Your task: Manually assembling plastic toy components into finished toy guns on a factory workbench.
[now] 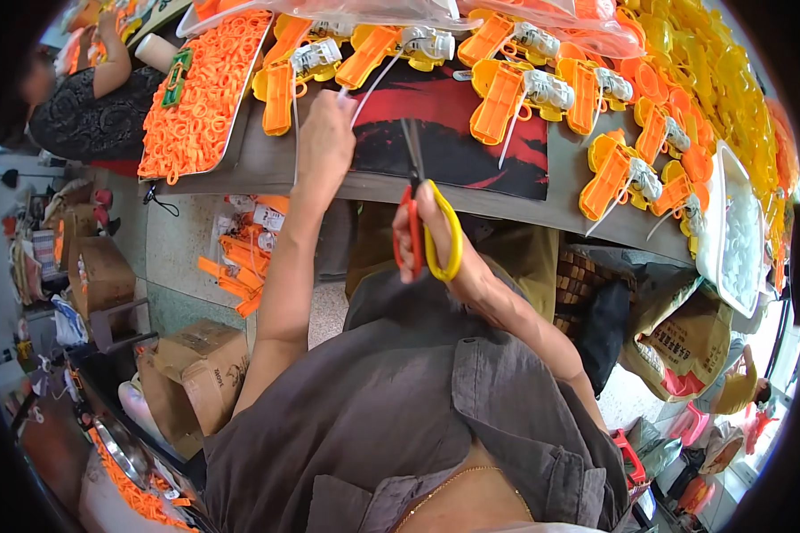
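The right hand (436,235) grips scissors (415,200) with blades pointing to 12 o'clock at a white strap (372,89), which the left hand's (324,138) fingers pinch, slanting toward 1 o'clock.

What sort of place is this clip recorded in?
Probably a small toy-assembly workshop: rows of orange-and-yellow toy guns on the workbench, a tray of orange rings, cardboard boxes, and a co-worker nearby.

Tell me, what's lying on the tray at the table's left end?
The tray is heaped with small orange rings, with a green piece at its left edge. The heap hides the tray's floor, so anything beneath cannot be seen.
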`<act>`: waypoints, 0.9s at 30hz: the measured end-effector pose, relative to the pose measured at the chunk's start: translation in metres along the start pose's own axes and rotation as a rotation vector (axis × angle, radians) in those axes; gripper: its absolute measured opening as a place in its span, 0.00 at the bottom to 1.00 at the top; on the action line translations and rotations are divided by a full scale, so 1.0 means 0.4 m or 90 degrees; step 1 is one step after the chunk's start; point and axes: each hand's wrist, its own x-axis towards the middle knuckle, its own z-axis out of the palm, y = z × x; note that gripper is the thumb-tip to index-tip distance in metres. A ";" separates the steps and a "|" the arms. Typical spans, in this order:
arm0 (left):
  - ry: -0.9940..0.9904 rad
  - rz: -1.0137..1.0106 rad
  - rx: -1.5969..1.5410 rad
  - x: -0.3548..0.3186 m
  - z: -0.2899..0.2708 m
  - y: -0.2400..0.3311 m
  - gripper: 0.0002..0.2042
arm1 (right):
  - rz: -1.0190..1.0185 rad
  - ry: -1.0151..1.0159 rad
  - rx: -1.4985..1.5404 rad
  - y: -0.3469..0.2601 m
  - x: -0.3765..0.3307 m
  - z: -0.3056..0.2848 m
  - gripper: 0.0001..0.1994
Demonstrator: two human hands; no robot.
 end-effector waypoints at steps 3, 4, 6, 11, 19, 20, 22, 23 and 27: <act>-0.033 0.011 0.066 0.000 0.015 0.004 0.13 | 0.044 0.006 0.011 -0.001 0.073 0.028 0.34; -0.054 0.018 0.063 0.000 0.009 0.000 0.13 | 0.043 0.006 0.011 0.003 0.090 0.039 0.34; -0.029 0.019 0.037 0.008 0.002 -0.023 0.13 | 0.036 -0.005 0.012 0.013 0.119 0.058 0.37; -0.107 -0.091 -0.168 0.032 -0.026 -0.038 0.14 | 0.001 -0.005 -0.018 0.027 0.169 0.098 0.41; -0.068 -0.057 -0.194 0.030 -0.039 -0.012 0.13 | -0.017 0.006 -0.030 0.028 0.200 0.114 0.40; -0.069 -0.057 -0.195 0.029 -0.038 -0.010 0.13 | -0.023 0.018 -0.023 0.029 0.201 0.117 0.39; -0.064 -0.042 -0.182 0.027 -0.037 -0.005 0.12 | -0.037 0.025 -0.014 0.036 0.210 0.123 0.38; -0.064 -0.043 -0.182 0.026 -0.038 0.000 0.12 | -0.051 0.031 -0.005 0.037 0.213 0.125 0.37; -0.069 -0.042 -0.146 0.022 -0.043 -0.005 0.11 | -0.065 0.017 -0.042 0.031 0.208 0.121 0.35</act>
